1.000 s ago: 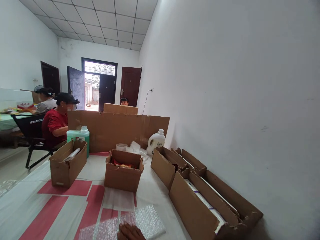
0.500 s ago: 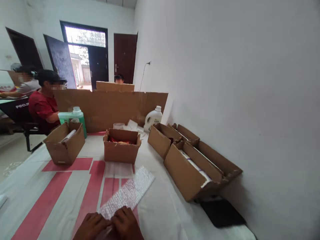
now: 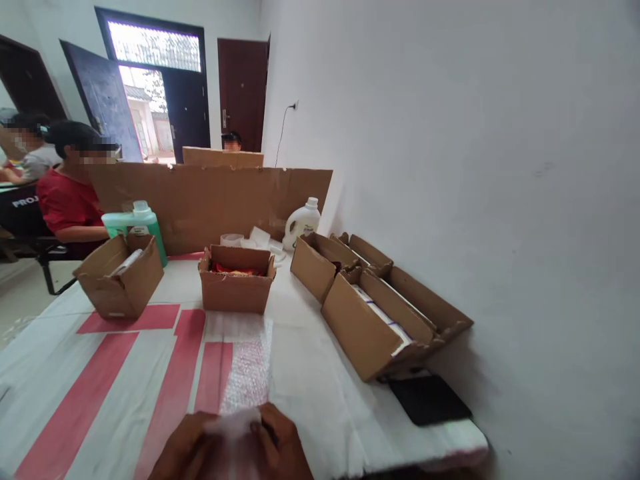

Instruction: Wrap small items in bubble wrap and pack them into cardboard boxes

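Observation:
At the bottom edge of the view, my left hand (image 3: pixel 187 447) and my right hand (image 3: pixel 283 443) are both closed on the near end of a sheet of bubble wrap (image 3: pixel 247 370). The sheet lies flat on the white and red table cover (image 3: pixel 100 373) and stretches away from me toward a small open cardboard box (image 3: pixel 235 290) with red packets inside. The near end of the wrap is blurred between my fingers.
Another open box (image 3: pixel 120 280) stands at the left beside a green jug (image 3: pixel 135 223). Two long boxes (image 3: pixel 370 320) lie along the right wall, with a black pad (image 3: pixel 430 398) near the table corner. A cardboard screen (image 3: pixel 210 200) and a white jug (image 3: pixel 301 223) stand behind; people sit beyond.
The camera has tilted down. The bubble wrap, which lay slanted to the right, now lies straight ahead of me, and both hands have come into view gripping its near end.

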`<state>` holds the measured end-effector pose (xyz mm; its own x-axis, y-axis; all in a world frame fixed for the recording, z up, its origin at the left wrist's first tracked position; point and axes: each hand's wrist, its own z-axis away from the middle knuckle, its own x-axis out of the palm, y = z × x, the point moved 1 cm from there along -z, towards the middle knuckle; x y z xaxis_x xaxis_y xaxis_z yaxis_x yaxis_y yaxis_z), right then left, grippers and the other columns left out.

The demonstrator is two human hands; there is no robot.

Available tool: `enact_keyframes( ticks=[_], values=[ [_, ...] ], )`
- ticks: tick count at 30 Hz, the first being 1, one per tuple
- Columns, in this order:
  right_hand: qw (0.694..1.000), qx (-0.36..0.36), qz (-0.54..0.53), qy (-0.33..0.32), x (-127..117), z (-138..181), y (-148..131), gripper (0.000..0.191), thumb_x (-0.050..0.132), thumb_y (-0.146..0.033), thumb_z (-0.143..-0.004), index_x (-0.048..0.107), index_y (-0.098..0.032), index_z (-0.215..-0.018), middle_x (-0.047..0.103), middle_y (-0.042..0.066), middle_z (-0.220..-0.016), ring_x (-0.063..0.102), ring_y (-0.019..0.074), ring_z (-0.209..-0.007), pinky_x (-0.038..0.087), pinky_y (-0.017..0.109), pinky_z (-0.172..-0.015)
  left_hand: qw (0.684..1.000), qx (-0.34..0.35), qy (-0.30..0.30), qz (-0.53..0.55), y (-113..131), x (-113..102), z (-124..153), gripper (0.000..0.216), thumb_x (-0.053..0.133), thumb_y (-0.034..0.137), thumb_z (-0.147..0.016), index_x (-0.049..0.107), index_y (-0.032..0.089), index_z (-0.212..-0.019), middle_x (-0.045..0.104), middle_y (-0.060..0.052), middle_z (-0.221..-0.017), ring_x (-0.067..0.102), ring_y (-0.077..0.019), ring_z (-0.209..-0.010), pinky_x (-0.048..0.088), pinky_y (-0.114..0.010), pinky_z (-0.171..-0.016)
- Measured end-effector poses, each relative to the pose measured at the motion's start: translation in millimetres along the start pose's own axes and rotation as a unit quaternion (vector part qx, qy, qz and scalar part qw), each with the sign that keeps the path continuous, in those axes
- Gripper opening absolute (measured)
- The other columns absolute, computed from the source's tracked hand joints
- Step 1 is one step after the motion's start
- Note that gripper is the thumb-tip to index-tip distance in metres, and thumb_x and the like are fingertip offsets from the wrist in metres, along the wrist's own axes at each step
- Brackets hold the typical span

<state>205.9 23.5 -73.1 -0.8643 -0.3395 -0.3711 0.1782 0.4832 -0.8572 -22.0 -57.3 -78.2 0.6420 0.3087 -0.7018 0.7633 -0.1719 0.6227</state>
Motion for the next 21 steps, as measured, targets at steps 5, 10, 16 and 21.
enact_keyframes(
  ticks=[5,10,16,21],
  values=[
    [0.992,0.05,0.028,0.11,1,-6,-7,0.014,0.056,-0.024,-0.095,0.062,-0.021,-0.083,0.062,0.0,-0.077,0.062,0.0157,-0.071,0.049,0.023,-0.065,0.989,-0.118,-0.018,0.091,26,9,-30,0.042,0.051,0.06,-0.09,0.072,0.025,-0.091,0.079,-0.004,-0.09,0.074,-0.0192,-0.081,0.06,-0.027,-0.075],
    [0.981,0.045,0.056,0.18,7,-8,3,0.01,0.057,-0.028,-0.097,0.061,-0.022,-0.09,0.064,0.001,-0.082,0.064,0.0173,-0.074,0.052,0.024,-0.069,0.99,-0.113,0.036,0.076,35,26,-52,0.033,0.053,0.055,-0.091,0.07,0.026,-0.093,0.079,-0.001,-0.089,0.075,-0.018,-0.079,0.059,-0.024,-0.072],
    [0.977,0.058,0.065,0.193,3,-11,-6,0.012,0.056,-0.03,-0.098,0.061,-0.022,-0.091,0.064,0.004,-0.085,0.064,0.0195,-0.077,0.053,0.028,-0.07,0.989,-0.142,0.037,0.027,42,26,-51,0.03,0.053,0.051,-0.093,0.068,0.025,-0.097,0.078,-0.001,-0.086,0.074,-0.0172,-0.073,0.057,-0.024,-0.064],
    [0.982,0.07,0.059,0.165,-2,-10,-9,0.013,0.054,-0.024,-0.098,0.06,-0.022,-0.087,0.065,0.005,-0.091,0.065,0.0206,-0.085,0.055,0.031,-0.075,0.985,-0.162,0.051,0.021,39,28,-47,0.037,0.054,0.055,-0.091,0.067,0.024,-0.105,0.078,-0.002,-0.085,0.074,-0.0182,-0.072,0.057,-0.027,-0.065]
  ],
)
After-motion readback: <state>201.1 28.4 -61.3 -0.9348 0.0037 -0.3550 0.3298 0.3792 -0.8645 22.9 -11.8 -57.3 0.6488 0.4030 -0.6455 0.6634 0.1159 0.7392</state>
